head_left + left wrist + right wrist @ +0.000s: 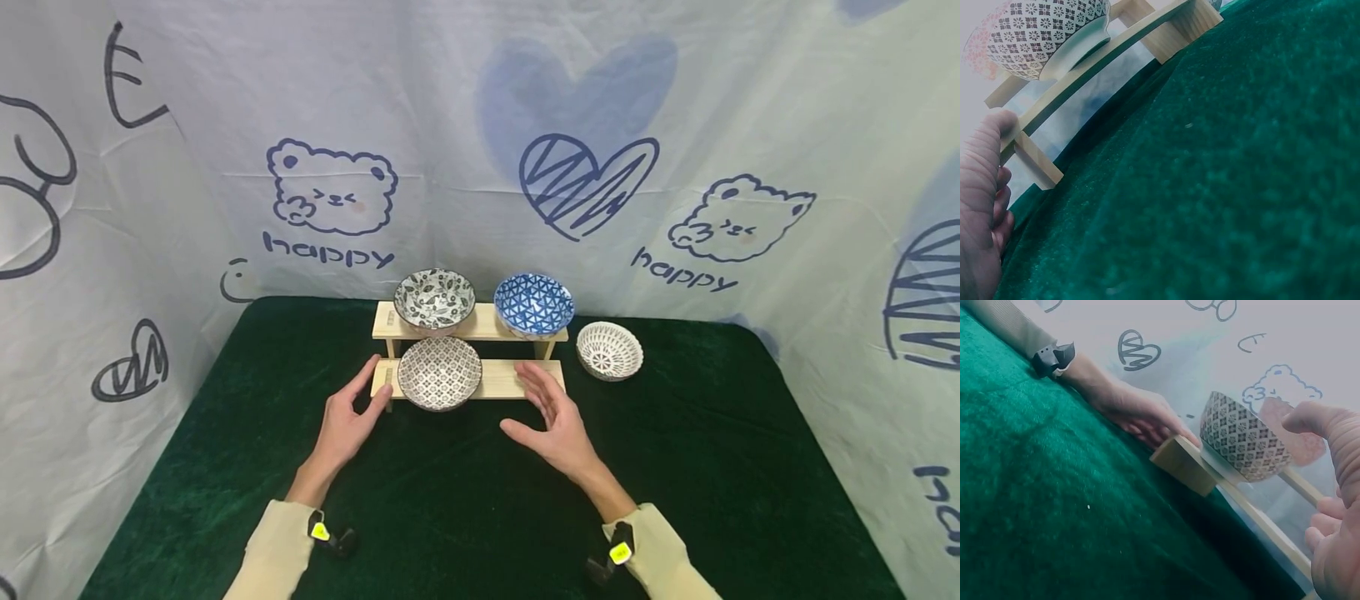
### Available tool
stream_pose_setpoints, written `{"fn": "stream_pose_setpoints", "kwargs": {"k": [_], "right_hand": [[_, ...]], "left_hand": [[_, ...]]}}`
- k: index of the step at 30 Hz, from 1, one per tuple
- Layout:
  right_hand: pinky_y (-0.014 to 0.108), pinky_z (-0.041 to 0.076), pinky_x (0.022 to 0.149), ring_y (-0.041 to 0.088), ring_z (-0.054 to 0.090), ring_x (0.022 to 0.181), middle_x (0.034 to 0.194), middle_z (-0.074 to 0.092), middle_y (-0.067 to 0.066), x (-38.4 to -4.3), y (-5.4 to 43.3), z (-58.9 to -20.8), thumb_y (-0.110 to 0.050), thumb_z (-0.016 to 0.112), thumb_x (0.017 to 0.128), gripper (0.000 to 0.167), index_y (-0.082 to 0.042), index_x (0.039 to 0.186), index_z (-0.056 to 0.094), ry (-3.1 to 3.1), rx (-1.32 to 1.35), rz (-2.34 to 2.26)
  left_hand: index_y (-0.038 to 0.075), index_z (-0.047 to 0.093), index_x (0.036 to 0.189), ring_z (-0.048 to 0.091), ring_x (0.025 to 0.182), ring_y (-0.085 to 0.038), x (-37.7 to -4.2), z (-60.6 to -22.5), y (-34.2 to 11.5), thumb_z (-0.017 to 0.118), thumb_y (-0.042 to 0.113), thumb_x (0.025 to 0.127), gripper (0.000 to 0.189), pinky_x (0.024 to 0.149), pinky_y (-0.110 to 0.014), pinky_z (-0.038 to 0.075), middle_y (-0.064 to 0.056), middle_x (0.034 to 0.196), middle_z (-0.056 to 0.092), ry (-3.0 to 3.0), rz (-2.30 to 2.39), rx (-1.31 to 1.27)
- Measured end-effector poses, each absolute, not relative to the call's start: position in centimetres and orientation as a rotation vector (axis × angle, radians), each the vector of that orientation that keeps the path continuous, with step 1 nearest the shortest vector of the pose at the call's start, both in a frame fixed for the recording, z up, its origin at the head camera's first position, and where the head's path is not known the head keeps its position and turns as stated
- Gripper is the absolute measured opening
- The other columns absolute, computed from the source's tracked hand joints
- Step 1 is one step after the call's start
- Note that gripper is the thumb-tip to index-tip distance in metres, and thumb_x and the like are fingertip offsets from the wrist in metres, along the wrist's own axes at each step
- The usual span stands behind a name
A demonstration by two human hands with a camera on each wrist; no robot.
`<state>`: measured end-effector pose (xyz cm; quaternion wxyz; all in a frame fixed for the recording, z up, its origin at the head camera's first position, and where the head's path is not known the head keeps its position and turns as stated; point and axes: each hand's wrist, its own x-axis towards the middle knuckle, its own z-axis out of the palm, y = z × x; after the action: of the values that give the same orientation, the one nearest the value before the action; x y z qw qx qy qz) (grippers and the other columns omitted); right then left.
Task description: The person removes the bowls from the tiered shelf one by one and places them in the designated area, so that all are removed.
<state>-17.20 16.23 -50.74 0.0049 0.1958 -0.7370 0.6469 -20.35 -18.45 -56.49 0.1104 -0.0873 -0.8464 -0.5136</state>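
Observation:
My left hand [347, 423] holds the left end of a two-tier wooden rack [517, 379], its thumb at the front corner of the lower shelf. On that shelf, right beside this hand, sits a bowl with a dark floral-grid pattern [440, 373]. My right hand [558, 429] hovers by the lower shelf's right end, thumb and fingers spread apart with nothing between them. Up on the back shelf stand a black-and-white leaf-patterned bowl [434, 300] at left and a blue-and-white triangle-patterned bowl [534, 305] at right.
A small white bowl with dark dashes [610, 351] stands on the green cloth [465, 508] just right of the rack. Behind the table hangs a white printed curtain [450, 125], close to the rack's back. More curtain flanks both sides.

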Motion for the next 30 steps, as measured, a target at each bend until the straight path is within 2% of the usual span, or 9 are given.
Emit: {"fn": "stream_pose_setpoints", "kwargs": {"k": [6, 10, 13, 17, 23, 30], "right_hand": [[0.051, 0.031, 0.124, 0.038, 0.035, 0.153, 0.166, 0.037, 0.016, -17.9, 14.9, -50.6, -0.014, 0.083, 0.09, 0.089, -0.01, 0.162, 0.032, -2.358, 0.645, 2.045], [0.052, 0.031, 0.124, 0.039, 0.033, 0.154, 0.167, 0.035, 0.013, -18.5, 14.1, -50.5, -0.026, 0.086, 0.089, 0.094, -0.012, 0.163, 0.029, -2.379, 0.652, 2.088], [0.051, 0.031, 0.124, 0.038, 0.032, 0.154, 0.168, 0.034, 0.012, -18.9, 13.5, -50.3, -0.029, 0.086, 0.089, 0.097, -0.012, 0.164, 0.027, -2.37, 0.659, 2.13], [0.051, 0.031, 0.124, 0.034, 0.034, 0.154, 0.169, 0.032, 0.014, -19.4, 12.9, -50.3, -0.028, 0.086, 0.088, 0.099, -0.012, 0.164, 0.026, -2.372, 0.678, 2.15], [0.051, 0.032, 0.124, 0.034, 0.037, 0.152, 0.168, 0.029, 0.022, -20.0, 11.9, -50.2, -0.015, 0.086, 0.087, 0.099, -0.009, 0.164, 0.025, -2.367, 0.696, 2.153], [0.046, 0.034, 0.124, 0.033, 0.038, 0.152, 0.167, 0.031, 0.016, -20.6, 10.9, -49.9, -0.012, 0.086, 0.085, 0.104, -0.006, 0.165, 0.021, -2.414, 0.652, 2.174]], "left_hand": [[0.009, 0.045, 0.159, 0.044, 0.149, -0.031, -20.3, -56.5, -18.5, 0.065, 0.032, 0.105, 0.062, 0.121, -0.059, 0.033, -0.006, 0.162, 0.045, -2.478, -1.511, -0.263], [0.009, 0.045, 0.159, 0.043, 0.149, -0.032, -20.4, -56.6, -18.5, 0.065, 0.033, 0.105, 0.062, 0.121, -0.06, 0.033, -0.007, 0.162, 0.045, -2.489, -1.505, -0.258], [0.01, 0.044, 0.159, 0.042, 0.15, -0.033, -20.5, -56.6, -18.5, 0.065, 0.033, 0.105, 0.063, 0.121, -0.06, 0.032, -0.007, 0.163, 0.044, -2.498, -1.506, -0.253], [0.011, 0.044, 0.16, 0.042, 0.15, -0.033, -20.5, -56.5, -18.4, 0.065, 0.034, 0.105, 0.063, 0.122, -0.06, 0.032, -0.007, 0.163, 0.044, -2.502, -1.515, -0.248], [0.01, 0.044, 0.159, 0.042, 0.15, -0.032, -20.5, -56.5, -18.5, 0.065, 0.034, 0.105, 0.063, 0.122, -0.06, 0.032, -0.006, 0.163, 0.044, -2.501, -1.516, -0.243], [0.011, 0.045, 0.159, 0.042, 0.15, -0.032, -20.4, -56.4, -18.4, 0.065, 0.034, 0.105, 0.062, 0.122, -0.06, 0.032, -0.006, 0.163, 0.044, -2.5, -1.515, -0.243]]}}
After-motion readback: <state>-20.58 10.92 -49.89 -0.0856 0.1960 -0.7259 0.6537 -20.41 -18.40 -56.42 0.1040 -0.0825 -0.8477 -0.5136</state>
